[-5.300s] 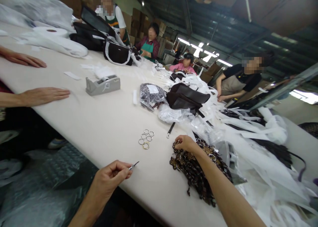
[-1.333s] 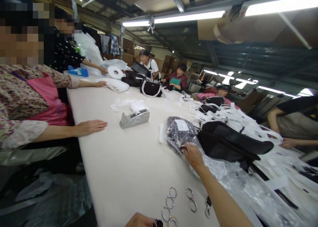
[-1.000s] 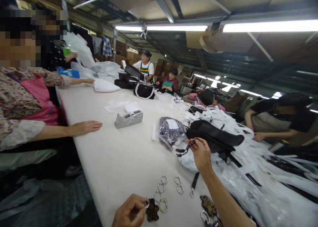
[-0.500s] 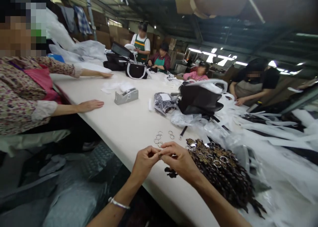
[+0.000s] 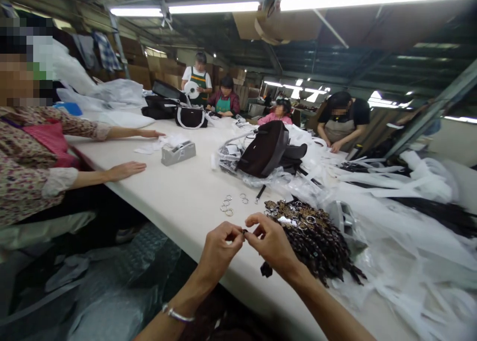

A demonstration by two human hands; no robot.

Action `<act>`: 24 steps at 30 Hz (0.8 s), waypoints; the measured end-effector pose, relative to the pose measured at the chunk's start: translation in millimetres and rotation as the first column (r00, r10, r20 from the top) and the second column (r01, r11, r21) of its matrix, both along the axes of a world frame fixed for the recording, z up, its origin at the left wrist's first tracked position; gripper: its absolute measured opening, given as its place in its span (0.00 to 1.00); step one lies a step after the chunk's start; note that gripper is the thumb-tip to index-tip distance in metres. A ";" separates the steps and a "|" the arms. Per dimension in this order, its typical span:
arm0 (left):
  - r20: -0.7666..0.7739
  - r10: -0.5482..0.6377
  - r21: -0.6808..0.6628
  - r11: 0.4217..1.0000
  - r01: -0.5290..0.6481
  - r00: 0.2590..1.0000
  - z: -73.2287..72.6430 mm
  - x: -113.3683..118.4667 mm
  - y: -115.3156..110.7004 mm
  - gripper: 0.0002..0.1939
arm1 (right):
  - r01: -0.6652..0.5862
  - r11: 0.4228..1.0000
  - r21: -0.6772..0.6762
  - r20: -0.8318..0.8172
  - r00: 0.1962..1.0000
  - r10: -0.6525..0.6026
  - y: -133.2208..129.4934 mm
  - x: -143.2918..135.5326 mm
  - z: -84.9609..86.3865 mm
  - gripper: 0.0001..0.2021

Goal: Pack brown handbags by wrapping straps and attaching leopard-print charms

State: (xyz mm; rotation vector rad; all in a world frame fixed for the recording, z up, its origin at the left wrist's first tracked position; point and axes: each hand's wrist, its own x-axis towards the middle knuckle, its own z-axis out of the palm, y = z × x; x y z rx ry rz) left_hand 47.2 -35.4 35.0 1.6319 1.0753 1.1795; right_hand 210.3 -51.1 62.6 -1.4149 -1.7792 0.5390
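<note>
Over the near table edge my left hand [image 5: 222, 246] pinches a small dark piece [image 5: 244, 231] between thumb and fingertips. My right hand [image 5: 270, 241] meets it from the other side, thumb at the piece and index finger arched above. A dark knotted end [image 5: 266, 269] hangs below the right hand; its link to the pinched piece is hidden. Right beside that hand lies a heap of dark brown braided straps [image 5: 316, 246] with brown patterned tops and metal rings. Several loose metal rings [image 5: 226, 203] lie just beyond my hands, near a short black strap with a clasp [image 5: 261, 194].
A grey tape dispenser [image 5: 179, 152] stands on the pale table [image 5: 179, 192]. Beyond the heap is a black bag [image 5: 263, 149] amid clear plastic. White strips [image 5: 402, 182] spread at right. A co-worker's hands [image 5: 126, 170] rest on the left edge; several others work farther back.
My right index finger has lifted away from the left fingertips, and the dark piece shows more. The black bag now sits at another tilt. My view has shifted up and to the right.
</note>
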 end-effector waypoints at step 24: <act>-0.788 0.235 0.306 0.951 0.031 0.569 -104.6 -7.6 106.0 0.39 | 0.474 0.879 0.053 0.215 0.854 -0.474 9.5 153.5 -18.9 0.25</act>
